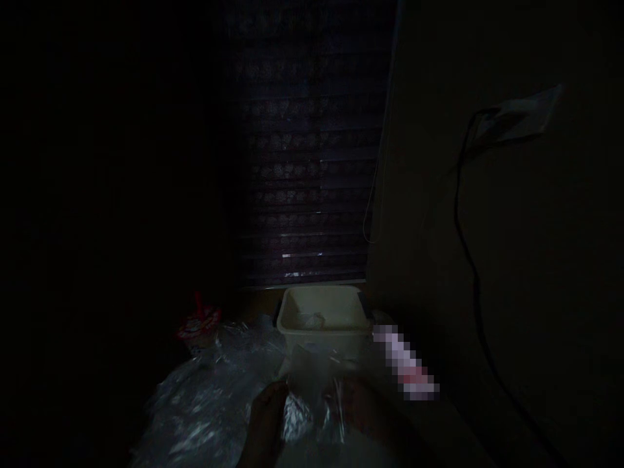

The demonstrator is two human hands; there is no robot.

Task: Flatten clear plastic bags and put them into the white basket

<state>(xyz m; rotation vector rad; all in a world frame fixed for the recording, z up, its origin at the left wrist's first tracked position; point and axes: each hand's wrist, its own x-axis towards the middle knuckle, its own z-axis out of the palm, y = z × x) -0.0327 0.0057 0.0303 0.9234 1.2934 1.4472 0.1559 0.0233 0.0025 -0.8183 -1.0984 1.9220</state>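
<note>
The scene is very dark. Low in the middle, a clear plastic bag (305, 370) stretches between my two hands. My left hand (267, 406) is closed on its left side, thumb side up. On the opposite side, my right hand (358, 404) pinches the bag, its fingers dim and partly lost in shadow. A heap of crumpled clear plastic bags (205, 403) lies to the left of my left hand. Just beyond the hands stands a pale plastic tub (322, 339) with dark handles and a little clear plastic inside.
At the back left is a cup with a red patterned lid and red straw (199, 320). A slatted blind (302, 162) hangs behind the tub. From a wall socket plate (519, 117) on the right, a black cable (475, 279) runs down. A blurred-out patch (407, 364) hides something right of the tub.
</note>
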